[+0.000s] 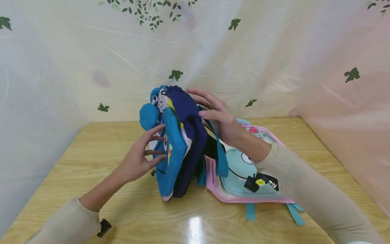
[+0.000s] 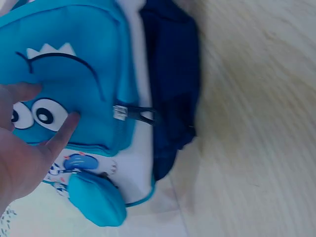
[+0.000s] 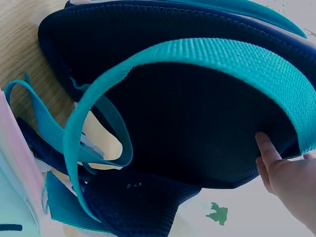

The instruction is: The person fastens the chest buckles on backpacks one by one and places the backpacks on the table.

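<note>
Blue backpack [image 1: 179, 149] was held up between the two hands over the middle of the tabletop [image 1: 122, 210], directly right of the left hand [image 1: 140, 156] and left of the right hand [image 1: 220, 117]; neither was clearly nearer. Its long axis was seen running roughly upright, slightly tilted, narrow side turned to the head camera; contact with the tabletop could not be confirmed. Front was faced left, back right. Left hand was spread, fingers lightly bent, fingertips set on the front panel, nothing gripped. Right hand was also opened wide, fingers extended at the navy back panel [image 3: 197, 123], no firm grip shown. Bright blue front was printed with a cartoon face: round white eyes [image 2: 49, 114], curved mouth line, white teeth [image 2: 52, 51]. Small blue pouch [image 1: 148, 116] was attached at the far end; teal strap [image 1: 223, 159] was left hanging in a loop below the right hand, before the pink-edged mint backpack [image 1: 234, 179] lying at right.
</note>
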`<state>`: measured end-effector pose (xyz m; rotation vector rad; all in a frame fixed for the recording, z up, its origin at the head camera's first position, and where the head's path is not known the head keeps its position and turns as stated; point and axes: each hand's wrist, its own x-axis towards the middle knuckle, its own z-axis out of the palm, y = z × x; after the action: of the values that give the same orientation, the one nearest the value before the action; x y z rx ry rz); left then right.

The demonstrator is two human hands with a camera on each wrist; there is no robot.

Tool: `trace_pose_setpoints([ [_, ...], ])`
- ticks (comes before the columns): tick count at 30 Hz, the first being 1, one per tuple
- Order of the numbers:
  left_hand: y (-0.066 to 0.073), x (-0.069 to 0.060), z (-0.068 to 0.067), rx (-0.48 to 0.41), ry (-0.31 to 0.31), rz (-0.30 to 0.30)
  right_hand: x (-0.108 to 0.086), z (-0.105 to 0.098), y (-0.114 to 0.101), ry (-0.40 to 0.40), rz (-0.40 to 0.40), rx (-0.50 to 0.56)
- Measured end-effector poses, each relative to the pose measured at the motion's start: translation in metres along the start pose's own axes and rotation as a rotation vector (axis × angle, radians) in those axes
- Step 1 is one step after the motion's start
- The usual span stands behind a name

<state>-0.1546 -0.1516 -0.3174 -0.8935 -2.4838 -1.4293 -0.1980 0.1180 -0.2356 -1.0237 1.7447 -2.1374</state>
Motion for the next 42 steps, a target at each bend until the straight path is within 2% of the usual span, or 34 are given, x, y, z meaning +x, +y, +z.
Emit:
trace_pose_setpoints([
  [3,0.011,0.002,-0.003,-0.045,0.009,0.009,0.001,-0.002,0.003,-0.01,0.001,-0.005],
  [10,0.03,0.005,-0.008,-0.151,0.008,-0.054,0.002,0.003,0.004,-0.052,-0.046,-0.022],
  [19,0.059,0.011,-0.023,-0.219,0.027,-0.092,0.005,0.01,0.003,-0.125,-0.068,-0.052],
  [24,0.075,0.015,-0.03,-0.202,0.027,-0.173,0.006,0.012,0.005,-0.145,-0.078,-0.074],
  [27,0.081,0.016,-0.032,-0.196,0.02,-0.238,0.006,0.013,0.005,-0.151,-0.071,-0.088],
  [30,0.085,0.016,-0.034,-0.175,0.029,-0.272,0.008,0.015,0.006,-0.158,-0.068,-0.109],
  [36,0.089,0.014,-0.041,-0.17,0.019,-0.264,0.012,0.018,0.006,-0.185,-0.081,-0.151],
  [42,0.088,0.008,-0.048,-0.127,0.026,-0.249,0.012,0.017,0.009,-0.212,-0.043,-0.104],
])
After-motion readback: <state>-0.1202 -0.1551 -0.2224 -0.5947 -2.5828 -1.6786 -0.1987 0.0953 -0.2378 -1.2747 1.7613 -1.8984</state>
